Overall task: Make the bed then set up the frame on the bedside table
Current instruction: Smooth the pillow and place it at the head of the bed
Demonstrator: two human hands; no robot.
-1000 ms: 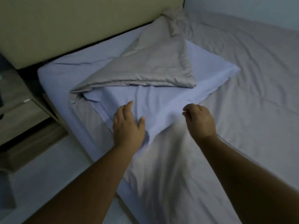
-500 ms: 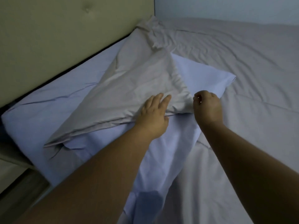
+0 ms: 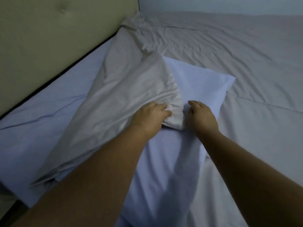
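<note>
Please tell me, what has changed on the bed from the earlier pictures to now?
The left hand moved up from the blue pillow and took hold of the folded corner of the grey blanket. The right hand opened and now lies flat on the pillow. Pillow and headboard stayed in place.

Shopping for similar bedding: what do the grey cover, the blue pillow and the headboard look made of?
Grey cover: thin matte woven cloth, maybe cotton; it bunches finely where the left hand grips it. Blue pillow: smooth matte fabric over soft filling. Headboard: padded upholstery with a tufted dimple; fabric or leatherette unclear.
</note>
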